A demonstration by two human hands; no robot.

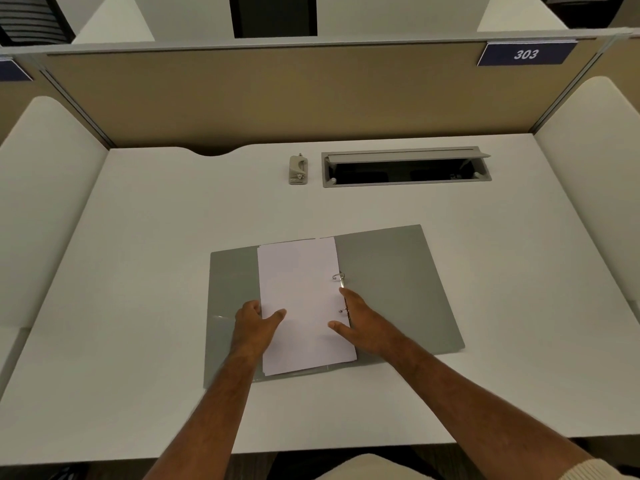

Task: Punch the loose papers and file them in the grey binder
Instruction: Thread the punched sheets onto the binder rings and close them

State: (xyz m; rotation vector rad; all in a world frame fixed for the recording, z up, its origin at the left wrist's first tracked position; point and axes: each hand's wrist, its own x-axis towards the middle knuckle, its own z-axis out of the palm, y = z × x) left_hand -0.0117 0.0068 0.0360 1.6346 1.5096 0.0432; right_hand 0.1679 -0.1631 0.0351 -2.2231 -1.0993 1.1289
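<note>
The grey binder (398, 289) lies open and flat on the desk. A stack of white papers (301, 292) rests on its left half, right edge against the metal rings (341, 277). My left hand (254, 322) holds the stack's left edge, thumb on top and fingers at the edge. On the right edge by the lower ring, my right hand (356, 317) rests with fingers straight and thumb on the paper. The small beige hole punch (298, 169) stands far back on the desk, apart from both hands.
A grey cable tray (405, 166) with its lid raised is set into the white desk (138, 271) behind the binder. A tan partition (277, 95) with a "303" sign closes the back; white side panels flank the desk.
</note>
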